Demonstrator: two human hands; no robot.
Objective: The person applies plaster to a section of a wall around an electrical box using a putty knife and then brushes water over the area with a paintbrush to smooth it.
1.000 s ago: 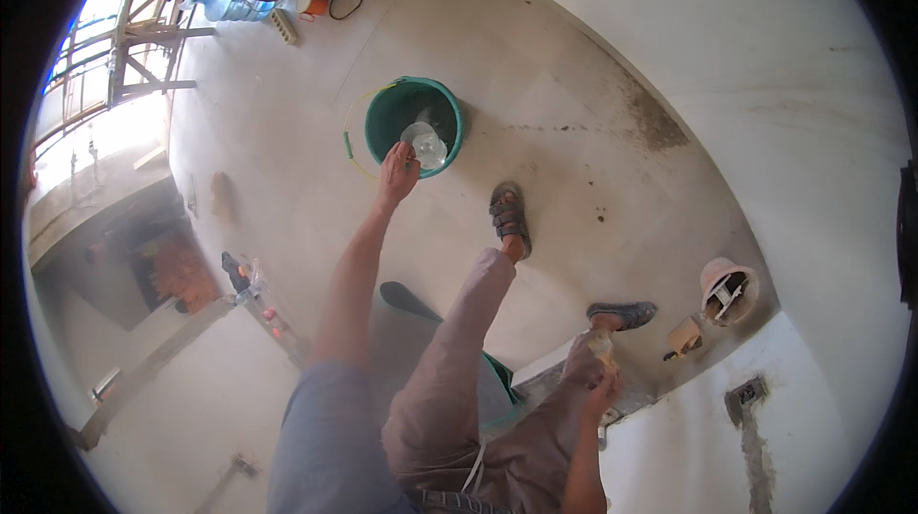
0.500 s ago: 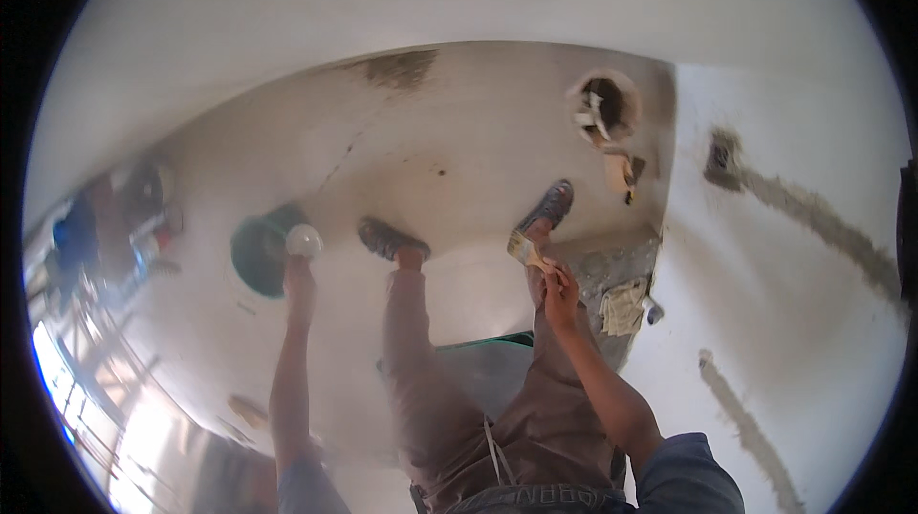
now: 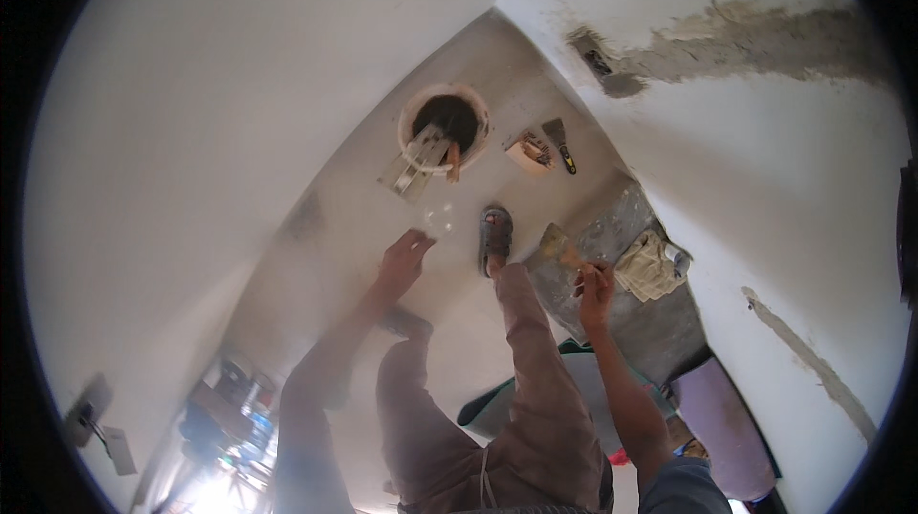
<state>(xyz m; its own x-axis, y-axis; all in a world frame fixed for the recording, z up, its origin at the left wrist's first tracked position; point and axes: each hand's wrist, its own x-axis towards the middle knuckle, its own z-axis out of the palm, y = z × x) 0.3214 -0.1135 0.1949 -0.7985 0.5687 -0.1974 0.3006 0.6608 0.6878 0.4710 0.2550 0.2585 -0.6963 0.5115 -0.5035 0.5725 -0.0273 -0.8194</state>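
Note:
My left hand [image 3: 404, 265] pinches a clear plastic cup [image 3: 436, 221], held over the pale floor left of my sandalled foot [image 3: 495, 239]. In my right hand [image 3: 594, 289] is a flat paintbrush [image 3: 559, 246] with a wooden handle, held above a grey, rough floor patch [image 3: 614, 203]. A folded cream cloth [image 3: 643, 270] lies just beyond that hand. Past the cup stands a white bucket [image 3: 478, 108] with a dark inside and flat tools [image 3: 411, 165] across its rim. Beside it are a small cardboard box [image 3: 529, 153] and a scraper [image 3: 558, 141] with a black-and-yellow handle.
White walls [image 3: 210, 84] meet at the corner ahead. The right wall has a filled channel [image 3: 727, 55] and a socket box [image 3: 598, 60]. A purple roll [image 3: 717, 418] lies low at right. Wires hang from the left wall [image 3: 91, 423]; assorted clutter [image 3: 206, 418] stands behind at lower left.
The view has turned right toward the corner. My left hand has carried the cup away from the green bucket, which has left the view. My right hand still holds the brush.

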